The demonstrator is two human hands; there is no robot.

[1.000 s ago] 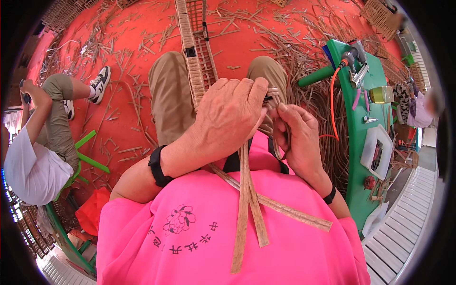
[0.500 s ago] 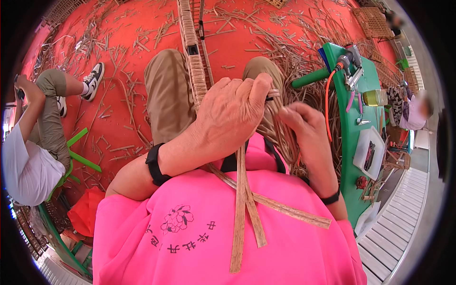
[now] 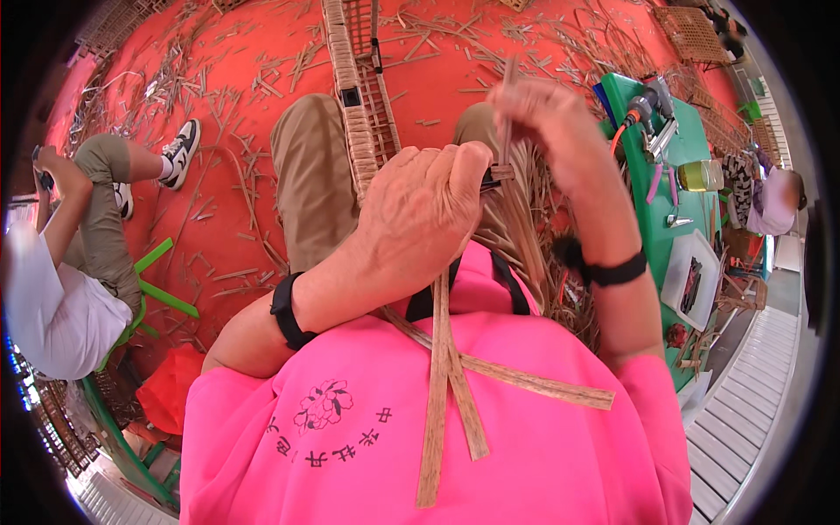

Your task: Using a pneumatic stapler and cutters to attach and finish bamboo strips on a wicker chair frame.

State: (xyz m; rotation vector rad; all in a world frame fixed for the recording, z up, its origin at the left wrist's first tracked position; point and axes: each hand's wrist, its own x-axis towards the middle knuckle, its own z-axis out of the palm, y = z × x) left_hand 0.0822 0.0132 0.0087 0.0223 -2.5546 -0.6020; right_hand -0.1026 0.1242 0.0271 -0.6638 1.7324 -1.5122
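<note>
My left hand [image 3: 424, 206] is closed around the near end of a long frame [image 3: 352, 114] bound with brown flat strips, an openwork lattice along its side. The frame's wrapped tip [image 3: 500, 172] pokes out past my thumb. From that tip a thin brown strip [image 3: 508, 83] stands up, and my right hand [image 3: 556, 122], blurred by motion, has its fingers closed on it. Below my left hand several loose flat strips [image 3: 434, 402] hang over my pink shirt [image 3: 350, 472]. More long strips [image 3: 525, 227] drape beside my right knee.
To the right stands a green table [image 3: 643, 192] with a power tool [image 3: 646, 105], a jar [image 3: 700, 176] and a white tray [image 3: 691, 280]. Strip offcuts [image 3: 197, 83] litter the red floor. A seated person [image 3: 70, 280] is at the left, another person [image 3: 774, 201] at the far right.
My right hand has risen and moved away from my body, drawing the strip upright at the tip. My left hand keeps its grip in nearly the same place.
</note>
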